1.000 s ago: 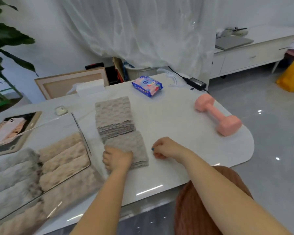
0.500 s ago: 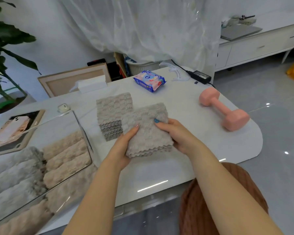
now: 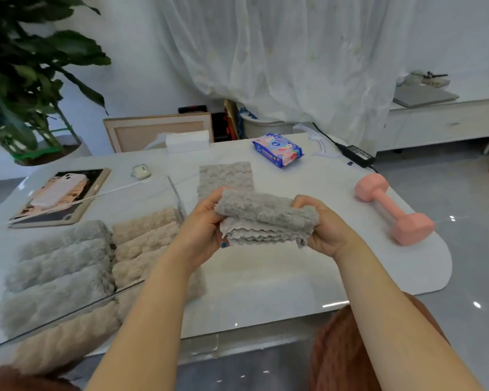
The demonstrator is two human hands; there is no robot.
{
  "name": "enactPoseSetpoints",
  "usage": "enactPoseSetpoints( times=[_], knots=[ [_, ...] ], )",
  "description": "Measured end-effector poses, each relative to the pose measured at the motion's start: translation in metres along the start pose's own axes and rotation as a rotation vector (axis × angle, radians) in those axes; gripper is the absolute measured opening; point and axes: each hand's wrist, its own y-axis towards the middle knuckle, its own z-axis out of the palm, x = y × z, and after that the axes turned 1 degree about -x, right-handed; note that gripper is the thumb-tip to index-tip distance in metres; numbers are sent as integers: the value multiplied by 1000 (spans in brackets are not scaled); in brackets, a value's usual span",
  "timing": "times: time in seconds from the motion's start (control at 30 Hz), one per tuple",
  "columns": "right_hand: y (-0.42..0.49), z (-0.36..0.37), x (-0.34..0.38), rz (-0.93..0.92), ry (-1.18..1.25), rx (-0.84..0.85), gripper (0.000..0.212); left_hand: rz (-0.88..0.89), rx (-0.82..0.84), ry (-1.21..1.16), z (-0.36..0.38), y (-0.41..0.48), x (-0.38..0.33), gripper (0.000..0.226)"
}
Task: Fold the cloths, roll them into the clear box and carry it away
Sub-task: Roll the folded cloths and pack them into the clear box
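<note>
Forearms stretch from the lower edge of the head view up to the middle of the frame, bare and angled toward each other. We see the left hand (image 3: 201, 230) with its palm turned to the right, and the right hand (image 3: 328, 224) facing it, knuckles uppermost. Both are raised above the tabletop (image 3: 266, 280) rather than resting on it.

We count two hands and one grey cloth (image 3: 266, 218) between them. Behind it, one stack (image 3: 225, 176) of folded cloths lies flat on the tabletop. At the left stands one clear box (image 3: 158, 190). In it we make out at least three grey rolls (image 3: 57, 263) and at least three beige rolls (image 3: 144, 241), lying side by side; glare on the wall blurs the exact count. One pink dumbbell (image 3: 393, 210) lies to the right, well apart from the hands. Toward the far side sit one pack of wipes (image 3: 277, 149), one white tissue box (image 3: 187, 141) and one earbud case (image 3: 139, 171), and one tablet (image 3: 60, 196) lies just beyond the box.

The grey cloth is held up in the air, stretched sideways. Its upper part curls over toward us and its wavy, layered edges hang below. The left fingers (image 3: 211, 198) wrap behind its left end, with the thumb on the near side at the lower corner. The right fingers (image 3: 305, 201) are bent tight and pinch its right end. Both hands grip the cloth, which hangs in front of the stack and to the right of the box.
</note>
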Motion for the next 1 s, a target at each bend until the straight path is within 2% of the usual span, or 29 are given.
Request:
enactPoseSetpoints(
  times=[0.07,0.17,0.3,0.4,0.47,0.6,0.67,0.73,0.83,1.0],
  knots=[
    [14,27,3,31,-18,53,35,52,-11,48,-19,-17,-16,33],
    [33,73,7,95,-93,182,57,115,-32,247,-58,-50,-48,55],
    [76,139,-6,145,-500,326,55,85,-88,681,-129,-96,-92,63],
    [97,200,-32,108,-790,448,44,-157,-75,949,-177,-128,-115,59],
    [103,230,-52,163,-904,534,48,-380,-29,1096,-200,-143,-119,51],
    [98,270,-98,546,-1005,776,36,-847,125,1434,-222,-147,-85,24],
    [96,279,-120,697,-1021,828,32,-953,167,1677,-221,-143,-61,19],
    [99,278,-133,644,-1144,857,32,-936,155,1888,-216,-138,-43,23],
    [104,277,-140,480,-1399,930,33,-850,96,2015,-219,-132,-29,25],
    [107,276,-151,526,-1567,1071,57,-789,8,2049,-218,-133,-22,26]
  ],
)
